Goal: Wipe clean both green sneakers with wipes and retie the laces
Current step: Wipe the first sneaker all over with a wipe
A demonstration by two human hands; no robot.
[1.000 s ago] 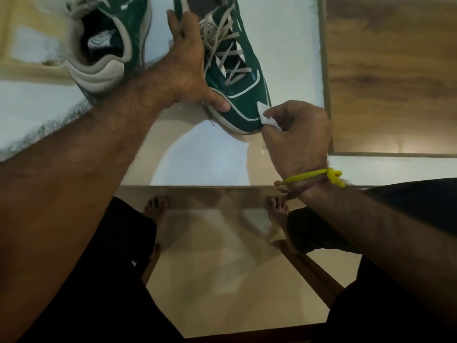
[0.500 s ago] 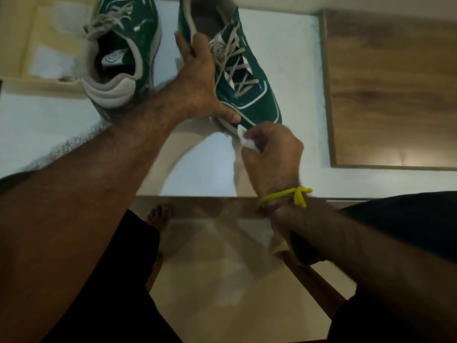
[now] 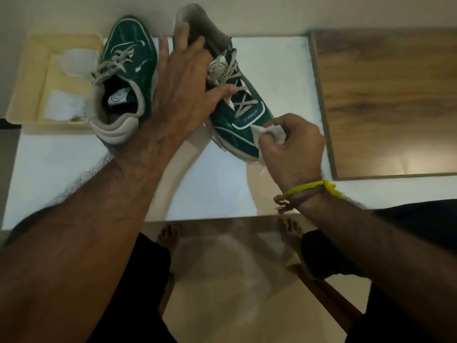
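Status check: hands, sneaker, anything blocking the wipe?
Left hand steadies right-side sneaker, fingers spread. Right hand pinches wipe against its toe. Other sneaker alongside, clear of the wipe.

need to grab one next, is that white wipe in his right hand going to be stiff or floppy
Probably floppy: the wipe is crumpled where the right hand pinches it, and a loose corner hangs below the fingers. Likely very light, since that pinch alone carries it. It seems to conform to the sneaker toe when pressed.
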